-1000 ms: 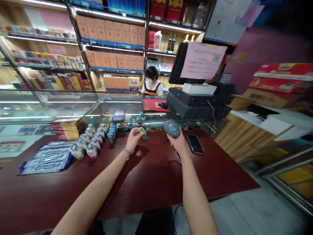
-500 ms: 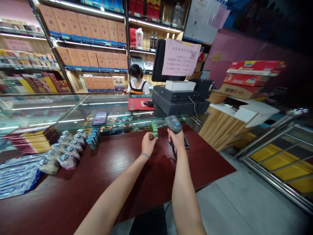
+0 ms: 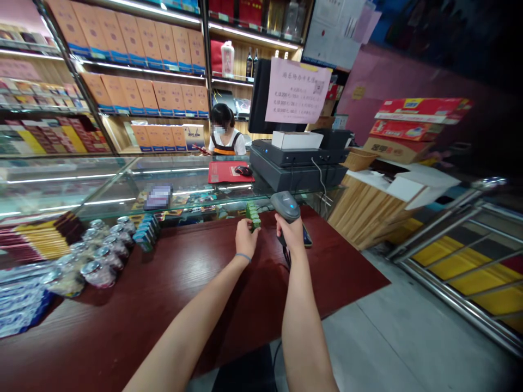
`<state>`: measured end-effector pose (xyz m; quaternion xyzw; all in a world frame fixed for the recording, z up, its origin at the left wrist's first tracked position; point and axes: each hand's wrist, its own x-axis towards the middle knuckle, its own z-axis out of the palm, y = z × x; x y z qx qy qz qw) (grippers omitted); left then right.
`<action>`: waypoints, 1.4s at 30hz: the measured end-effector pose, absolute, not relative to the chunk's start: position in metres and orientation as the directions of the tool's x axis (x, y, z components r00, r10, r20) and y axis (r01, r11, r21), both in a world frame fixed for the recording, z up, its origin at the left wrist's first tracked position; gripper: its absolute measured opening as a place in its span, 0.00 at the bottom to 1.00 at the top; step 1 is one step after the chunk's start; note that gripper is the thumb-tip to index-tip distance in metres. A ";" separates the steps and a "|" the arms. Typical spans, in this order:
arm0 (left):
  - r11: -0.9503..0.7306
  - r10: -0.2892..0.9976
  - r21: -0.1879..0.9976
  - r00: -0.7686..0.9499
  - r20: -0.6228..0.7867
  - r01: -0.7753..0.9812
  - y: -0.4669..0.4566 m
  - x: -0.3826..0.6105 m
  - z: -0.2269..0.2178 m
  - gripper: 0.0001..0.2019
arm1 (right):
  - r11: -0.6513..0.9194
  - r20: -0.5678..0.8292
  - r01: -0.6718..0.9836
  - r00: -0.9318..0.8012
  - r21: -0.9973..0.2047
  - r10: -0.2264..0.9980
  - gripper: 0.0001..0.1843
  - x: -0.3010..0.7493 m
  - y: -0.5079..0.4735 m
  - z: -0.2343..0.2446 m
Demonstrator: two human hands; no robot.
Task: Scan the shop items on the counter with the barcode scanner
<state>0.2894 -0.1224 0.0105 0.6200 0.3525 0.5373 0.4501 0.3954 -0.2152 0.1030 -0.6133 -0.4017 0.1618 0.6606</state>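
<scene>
My right hand (image 3: 291,233) is wrapped round the grip of a dark grey barcode scanner (image 3: 285,206), whose blue light is lit. Its cable hangs below the fist. To the left, my left hand (image 3: 245,239), with a thin blue band at the wrist, has its thumb and fingers about the near end of a row of small green boxes (image 3: 253,213). The fingers partly hide the nearest box. Beyond my right hand lies a phone-like dark flat thing (image 3: 306,236), partly covered.
Jars (image 3: 98,272), small teal boxes (image 3: 146,231) and blue packets (image 3: 24,305) line the left of the dark red table (image 3: 171,305). A monitor (image 3: 257,98) and a mouse (image 3: 244,170) stand on the glass counter. A person (image 3: 226,136) sits behind it. A metal railing (image 3: 449,261) runs at right.
The view has shifted slightly, so most things sit a little further left. My left hand stays at the near end of the green boxes. My right hand still grips the scanner.
</scene>
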 end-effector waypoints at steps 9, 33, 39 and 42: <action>-0.375 0.907 0.926 0.192 0.374 -0.031 -0.125 0.272 0.016 0.21 | 0.225 0.344 0.265 0.617 -0.938 0.708 0.21 0.386 -0.217 0.111; -0.504 0.725 0.702 -0.196 0.661 0.502 -0.060 -0.026 0.016 0.27 | 0.277 0.446 0.608 0.143 -0.744 0.884 0.21 0.259 -0.184 0.067; -0.464 0.817 0.738 -0.085 0.570 0.490 -0.053 -0.025 0.000 0.33 | 0.233 0.392 0.680 0.088 -0.695 0.916 0.21 0.247 -0.186 0.060; -0.462 0.832 0.745 -0.056 0.551 0.481 -0.052 -0.025 -0.003 0.30 | 0.230 0.380 0.691 0.070 -0.686 0.922 0.19 0.246 -0.186 0.062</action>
